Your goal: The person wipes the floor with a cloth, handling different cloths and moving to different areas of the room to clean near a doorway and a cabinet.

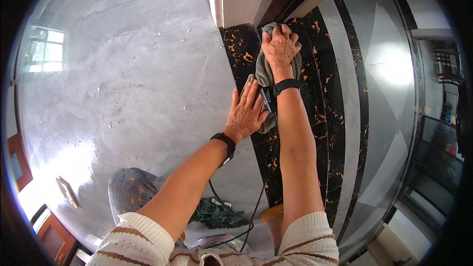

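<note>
A grey-green cloth (264, 73) lies over the black marble strip with orange veins (240, 44), beside the foot of the door frame. My right hand (281, 48) presses on its far end, fingers bent over the bunched fabric. Closer to me, my left hand (244, 114) rests flat with fingers apart on the cloth's near part, at the strip's left edge. Between the two hands sits a small dark piece with a light edge (266, 100), partly covered; its kind is unclear. Each wrist wears a black band.
A white door frame (236, 0) rises just beyond my right hand. Small pale crumbs are scattered over the grey floor (148, 69) at left. Black cables (252, 216) hang near my body, by a dark green crumpled cloth (219, 214). Grey patterned tiles (389, 69) lie at right.
</note>
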The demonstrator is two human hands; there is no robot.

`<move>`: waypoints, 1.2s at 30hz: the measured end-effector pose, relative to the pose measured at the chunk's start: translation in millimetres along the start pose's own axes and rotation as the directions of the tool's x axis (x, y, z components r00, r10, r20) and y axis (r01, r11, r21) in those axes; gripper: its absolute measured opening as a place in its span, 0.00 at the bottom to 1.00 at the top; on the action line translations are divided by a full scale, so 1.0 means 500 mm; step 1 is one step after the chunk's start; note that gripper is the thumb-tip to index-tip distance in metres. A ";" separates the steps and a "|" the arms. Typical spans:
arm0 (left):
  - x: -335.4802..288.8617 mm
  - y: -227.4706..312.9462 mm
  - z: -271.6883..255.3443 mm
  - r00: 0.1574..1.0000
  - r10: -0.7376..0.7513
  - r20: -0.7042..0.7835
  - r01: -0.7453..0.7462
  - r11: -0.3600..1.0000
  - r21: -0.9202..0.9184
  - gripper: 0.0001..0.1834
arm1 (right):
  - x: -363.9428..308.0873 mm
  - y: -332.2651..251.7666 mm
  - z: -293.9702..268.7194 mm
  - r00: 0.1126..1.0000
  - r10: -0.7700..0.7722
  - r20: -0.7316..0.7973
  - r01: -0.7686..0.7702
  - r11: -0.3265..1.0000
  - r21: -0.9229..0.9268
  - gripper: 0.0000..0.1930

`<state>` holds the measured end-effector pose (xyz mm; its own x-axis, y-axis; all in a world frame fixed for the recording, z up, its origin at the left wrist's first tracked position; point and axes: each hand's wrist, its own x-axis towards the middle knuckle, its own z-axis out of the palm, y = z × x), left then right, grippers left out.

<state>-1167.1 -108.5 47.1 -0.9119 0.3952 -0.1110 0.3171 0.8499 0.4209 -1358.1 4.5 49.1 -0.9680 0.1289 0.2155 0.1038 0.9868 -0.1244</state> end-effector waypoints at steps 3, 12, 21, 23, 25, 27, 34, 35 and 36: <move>0.007 0.006 0.016 0.993 -0.012 -0.118 0.003 0.997 -0.075 0.36 | 0.026 0.021 -0.007 0.998 0.016 0.055 -0.018 0.999 0.037 0.16; 0.009 0.001 0.013 0.989 -0.013 -0.145 0.016 1.000 0.023 0.36 | 0.020 0.106 0.000 0.980 -0.119 -0.157 0.186 0.819 0.542 0.12; 0.004 0.007 0.014 0.996 -0.047 -0.078 0.043 0.998 -0.043 0.36 | 0.046 0.027 -0.024 0.959 -0.023 0.282 -0.009 0.994 0.112 0.14; 0.010 0.011 0.012 0.995 -0.044 -0.085 0.041 0.999 -0.034 0.36 | 0.061 0.021 -0.036 0.952 0.022 0.304 -0.051 0.995 0.088 0.13; 0.016 0.012 0.013 0.995 -0.032 -0.098 0.030 0.999 -0.023 0.36 | 0.105 0.030 -0.027 0.864 -0.011 0.503 -0.107 0.973 0.205 0.13; 0.011 0.008 0.013 0.992 -0.039 -0.119 0.036 0.999 -0.032 0.36 | 0.054 0.047 -0.022 0.902 -0.159 0.402 -0.173 0.719 0.673 0.14; 0.013 0.012 0.009 0.994 -0.022 -0.108 0.016 0.998 -0.056 0.37 | 0.016 0.139 -0.011 0.981 0.123 -0.152 0.002 0.774 0.633 0.14; 0.013 0.014 0.010 0.994 -0.022 -0.106 0.016 0.998 -0.058 0.37 | 0.020 0.123 -0.004 0.974 0.014 -0.225 0.097 0.874 0.477 0.14; 0.013 0.016 0.012 0.995 -0.025 -0.095 0.021 0.999 -0.046 0.37 | 0.019 0.107 0.003 0.985 -0.068 -0.158 0.116 0.939 0.323 0.16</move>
<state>-1169.1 -97.1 44.4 -0.9402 0.3387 -0.0360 0.2853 0.8410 0.4598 -1362.4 58.2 42.9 -0.9246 0.0756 0.3734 -0.0889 0.9103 -0.4044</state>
